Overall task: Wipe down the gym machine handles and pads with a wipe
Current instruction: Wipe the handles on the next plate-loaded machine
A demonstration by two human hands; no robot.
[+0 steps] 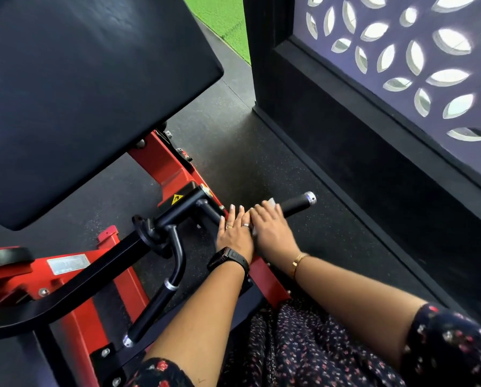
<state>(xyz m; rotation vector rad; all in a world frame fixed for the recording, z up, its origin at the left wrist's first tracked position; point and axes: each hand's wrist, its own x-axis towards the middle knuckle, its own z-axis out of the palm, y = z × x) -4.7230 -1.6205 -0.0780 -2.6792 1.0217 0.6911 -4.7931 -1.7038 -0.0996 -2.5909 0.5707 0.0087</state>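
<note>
While the right hand (272,230) curls the wipe (270,203) over the handle (295,205) and the left hand (233,231) lies flat beside it, touching, the wipe may bunch and skip the far end.

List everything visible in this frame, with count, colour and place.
pad: one, black, upper left
machine frame: one, red, below the pad
right handle: one, black, silver end cap, centre right
lower handle: one, black, pointing toward the person
wipe: one, white, on the right handle, mostly covered
warning sticker: one, yellow, on the black bracket
floor: black rubber, under everything
turf: one green strip, top
screen: one, purple with leaf cut-outs, right
watch: one, black, left wrist
bracelet: one, gold, right wrist
left hand: fingers straight, left of the wipe
right hand: over the wipe on the right handle
</note>
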